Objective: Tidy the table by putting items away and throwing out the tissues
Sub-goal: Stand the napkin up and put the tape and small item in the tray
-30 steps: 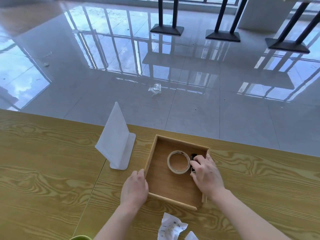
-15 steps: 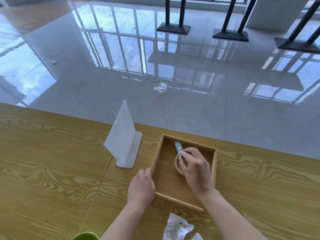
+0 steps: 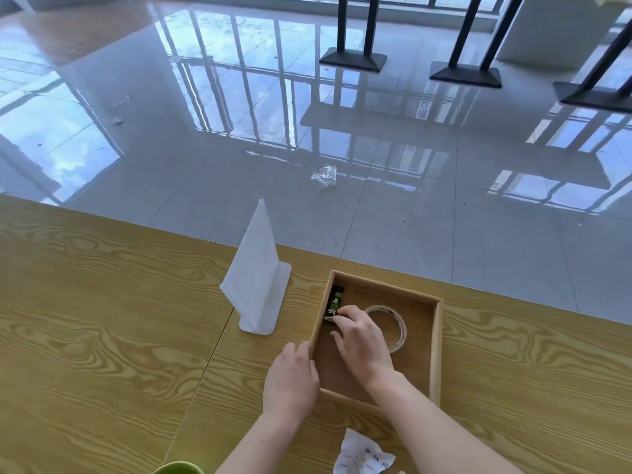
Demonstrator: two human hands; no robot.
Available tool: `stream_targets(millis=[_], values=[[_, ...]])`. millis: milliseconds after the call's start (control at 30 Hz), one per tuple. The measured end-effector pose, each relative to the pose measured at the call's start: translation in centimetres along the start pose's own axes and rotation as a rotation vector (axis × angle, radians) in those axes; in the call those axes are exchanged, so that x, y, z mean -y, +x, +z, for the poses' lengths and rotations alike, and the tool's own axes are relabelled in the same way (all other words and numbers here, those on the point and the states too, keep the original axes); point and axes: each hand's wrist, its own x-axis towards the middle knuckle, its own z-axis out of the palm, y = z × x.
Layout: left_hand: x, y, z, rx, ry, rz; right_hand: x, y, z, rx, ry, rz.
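An open wooden tray (image 3: pixel 436 340) sits on the wood-grain table (image 3: pixel 102 336). Inside it lies a roll of clear tape (image 3: pixel 393 323) at the right. A small black-and-green packet (image 3: pixel 334 302) lies along the tray's left wall. My right hand (image 3: pixel 362 343) is inside the tray, its fingertips pinched on the packet's near end. My left hand (image 3: pixel 290 381) grips the tray's left wall near the front corner. A crumpled white tissue with print (image 3: pixel 362 455) lies on the table in front of the tray.
A white upright sign stand (image 3: pixel 256 278) is just left of the tray. The rim of a green cup (image 3: pixel 178 468) shows at the bottom edge. The table's far edge runs behind the tray, with glossy floor, a plastic wrapper (image 3: pixel 325 174) and black table bases beyond.
My right hand has carried the small packet from beside the tape roll to the tray's left wall and laid it down there. My left hand has stayed on the tray's left side.
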Motion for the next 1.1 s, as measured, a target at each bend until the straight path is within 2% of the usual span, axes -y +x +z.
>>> stream_targets(millis=[167,333,400,500,567,633,1100], values=[[0.2,-0.1,0.2,0.015,-0.015,-0.011,-0.2,0.6,0.4,-0.028,-0.16,-0.101],[0.4,0.0,0.3,0.018,-0.012,-0.005,0.0,1.4,-0.4,-0.031,-0.171,-0.075],[0.5,0.0,0.4,0.014,-0.017,-0.01,-0.5,0.5,-1.5,-0.095,-0.112,-0.019],[0.5,0.0,0.5,0.008,-0.03,-0.009,-2.4,-2.1,-3.7,-0.149,-0.156,0.158],[0.5,0.0,0.5,0.0,-0.039,-0.008,-3.5,-4.0,-4.5,-0.056,-0.207,0.266],[0.5,0.0,0.5,-0.005,-0.05,-0.016,-3.9,-5.3,-4.4,0.057,-0.218,0.297],[0.4,-0.5,0.2,0.007,-0.104,-0.046,-2.4,-0.3,-2.1,-0.024,-0.125,0.22]])
